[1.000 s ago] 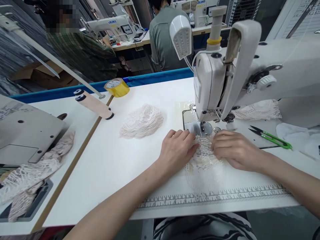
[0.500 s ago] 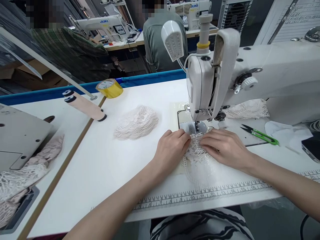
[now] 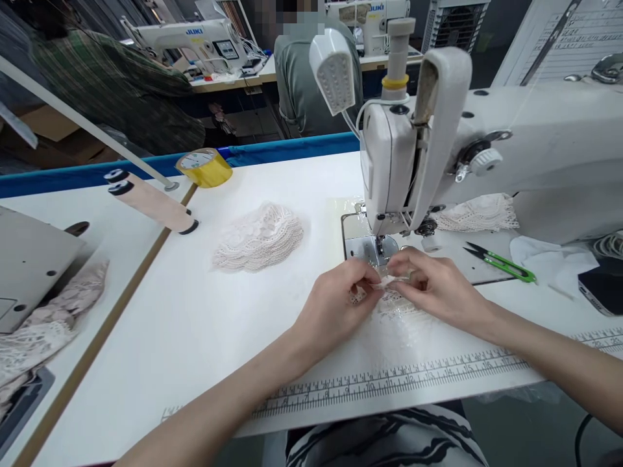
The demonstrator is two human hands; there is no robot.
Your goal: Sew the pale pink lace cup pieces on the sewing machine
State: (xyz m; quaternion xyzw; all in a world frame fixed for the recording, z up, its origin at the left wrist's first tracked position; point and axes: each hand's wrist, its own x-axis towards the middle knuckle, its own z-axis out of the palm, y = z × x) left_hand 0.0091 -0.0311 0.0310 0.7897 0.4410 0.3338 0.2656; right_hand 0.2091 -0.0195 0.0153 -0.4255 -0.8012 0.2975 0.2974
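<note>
In the head view, the left hand (image 3: 341, 301) is curled nearly closed, its thumb and fingertips pinching a white openwork lace piece (image 3: 396, 303) by its near-centre fold. The right hand (image 3: 435, 285) faces it, thumb and forefinger closed on the same fabric, the other fingers loosely bent. The lace piece lies between and just below both hands, partly hidden by the fingers, on the white flat-topped bench (image 3: 195, 337).

Just beyond the fingertips are the shiny metal needle plate (image 3: 357, 249) and the presser foot (image 3: 380, 245) of a large white sewing machine (image 3: 389, 155), whose arm stretches off past the right hand. The lace piece's far edge sits near the foot; whether it touches cannot be told.

To the left of the left hand, well apart, rests a fanned stack of cream scalloped lace (image 3: 260, 239). Farther left and beyond it are a roll of yellow tape (image 3: 205, 168) and pale pink thread spools (image 3: 154, 204) lying on their sides.

Beyond the right hand, a bunch of cream lace (image 3: 481, 213) lies under the machine arm. Green-handled thread snips (image 3: 509, 264) lie to that hand's right, with a crumpled white cloth (image 3: 549, 256) just past them. Nearer the body than both hands, a printed black ruler scale (image 3: 370, 387) runs along the bench edge.
</note>
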